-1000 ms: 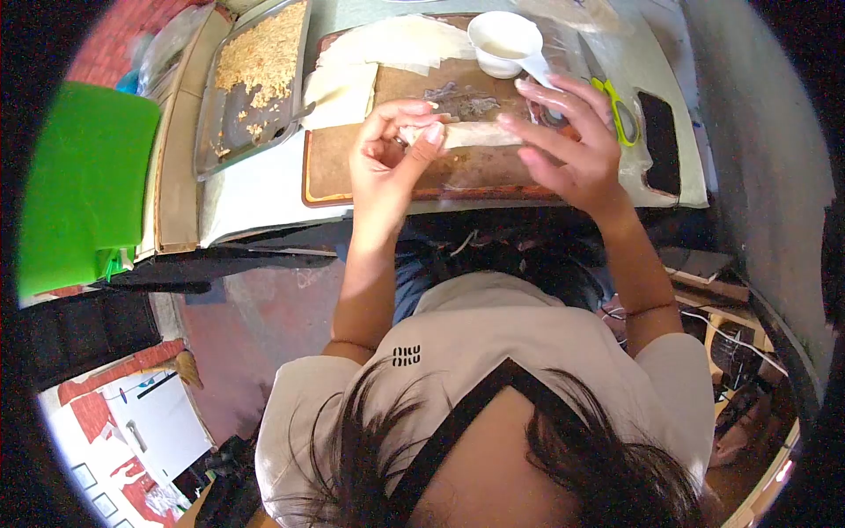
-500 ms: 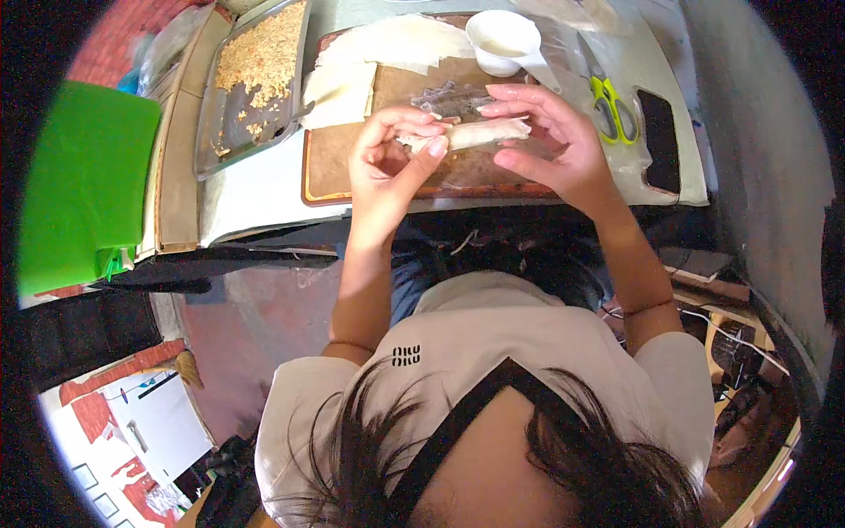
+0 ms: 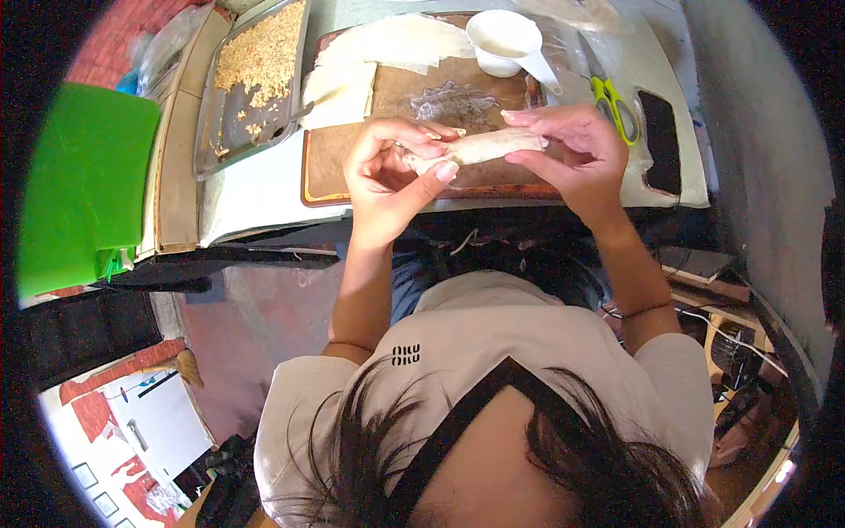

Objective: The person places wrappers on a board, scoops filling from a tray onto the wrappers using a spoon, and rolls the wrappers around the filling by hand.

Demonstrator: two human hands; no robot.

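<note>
A pale rolled wrapper (image 3: 488, 147) is held between both hands above the brown board (image 3: 330, 163). My left hand (image 3: 392, 167) pinches its left end between thumb and fingers. At its right end, the thumb and fingers of my right hand (image 3: 581, 154) close round the tip. Behind the hands, a wet, whitish smear marks the board. Flat pale wrapper sheets (image 3: 392, 44) lie at the board's back left. A white cup with a handle (image 3: 504, 37), holding a cloudy liquid, stands at the back right.
A metal tray (image 3: 209, 145) with crumbly filling (image 3: 255, 66) and a spoon handle is at the left. Yellow-green scissors (image 3: 616, 110) and a black phone (image 3: 660, 143) lie at the right, near clear plastic. A green container (image 3: 88, 185) stands far left.
My right hand came in from above the roll, took hold of its right end and moved slightly right. The roll has lifted and shifted a little to the right.
</note>
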